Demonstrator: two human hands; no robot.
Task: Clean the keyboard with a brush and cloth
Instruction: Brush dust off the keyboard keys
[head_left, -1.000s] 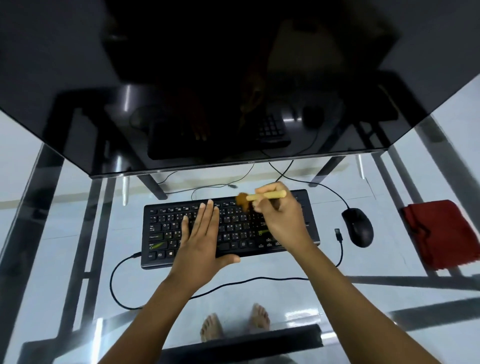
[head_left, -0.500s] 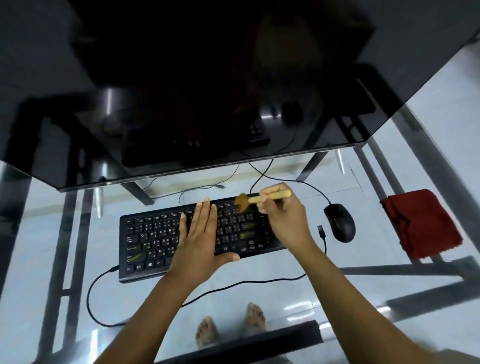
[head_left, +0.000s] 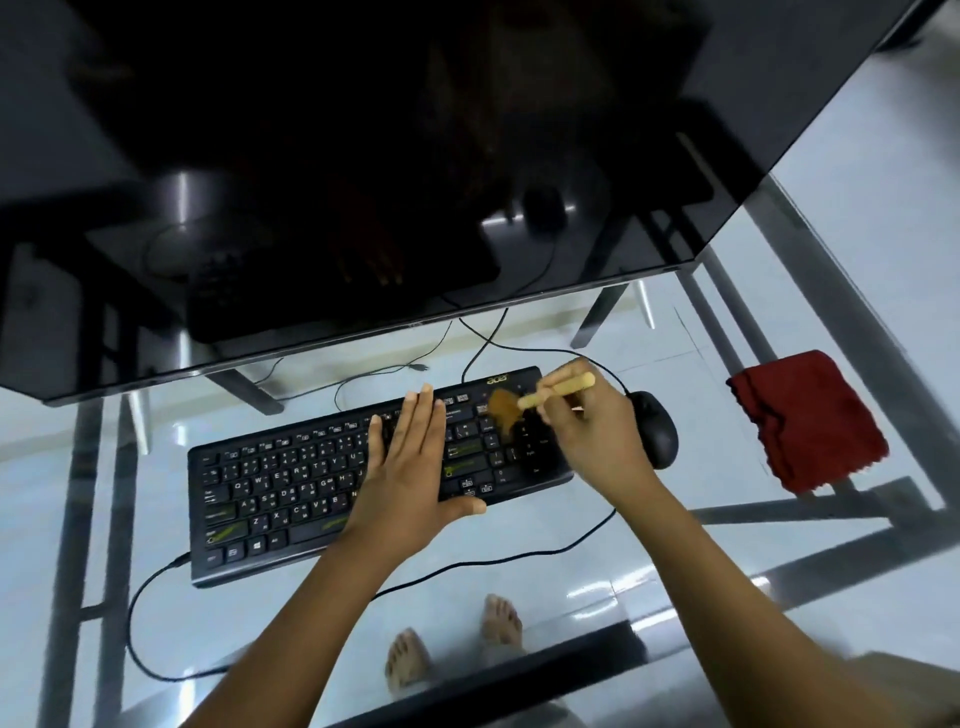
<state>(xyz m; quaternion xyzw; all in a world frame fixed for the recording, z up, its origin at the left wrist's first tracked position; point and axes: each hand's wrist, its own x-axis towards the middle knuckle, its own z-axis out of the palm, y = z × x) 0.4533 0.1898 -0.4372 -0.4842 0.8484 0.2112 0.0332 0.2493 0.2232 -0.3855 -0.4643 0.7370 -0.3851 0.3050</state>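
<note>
brush (head_left: 524, 401) in right hand (head_left: 597, 436) grip, bristles on keyboard (head_left: 291, 483)

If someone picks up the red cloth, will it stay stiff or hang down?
The red cloth would probably flop: it lies rumpled, with wavy, frayed-looking edges. It looks thin, so likely light. On the smooth glass table it may slide easily when pushed.
</note>
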